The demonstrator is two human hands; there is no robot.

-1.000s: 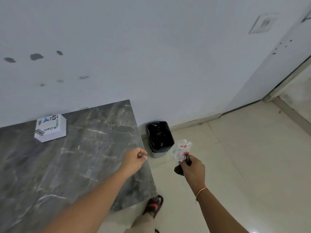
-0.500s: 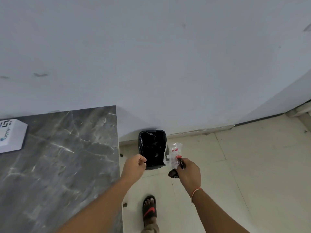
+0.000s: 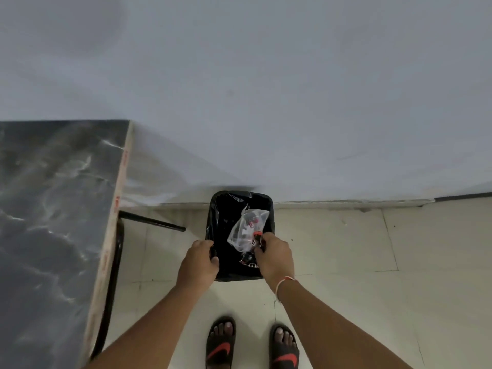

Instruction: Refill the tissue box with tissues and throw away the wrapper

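Pinching the wrapper by its near edge, the right hand holds it over the open bin, while the left hand grips the bin's near-left rim. The wrapper looks thin, light and crumpled; it will probably cling or float, so release it low. The desk is to the left, the wall beyond, the tiled floor below.

You have a clear, crinkled plastic wrapper with red print, and a bin lined in glossy black plastic film. The table top looks like polished grey marble; its frame is black metal. The floor tiles are pale and smooth, the wall matt.
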